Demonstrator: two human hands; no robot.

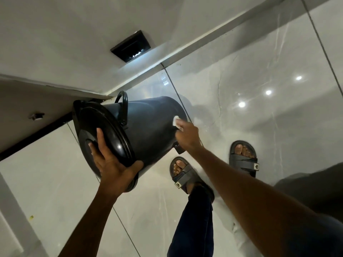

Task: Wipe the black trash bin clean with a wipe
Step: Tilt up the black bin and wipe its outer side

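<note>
My left hand [113, 164] grips the lidded rim of the black trash bin [148, 127] — tipped over the glossy tiled floor [259, 89]. My right hand [187, 134] pinches a white wipe [176, 121] against the bin's side — near my sandalled feet [243, 154].

Tilted bin [148, 127] between left hand [113, 164] and right hand [187, 136].

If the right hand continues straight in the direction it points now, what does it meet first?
The right hand points at the side of the black bin, with the white wipe already against it. It would likely just press wipe and bin wall.
</note>
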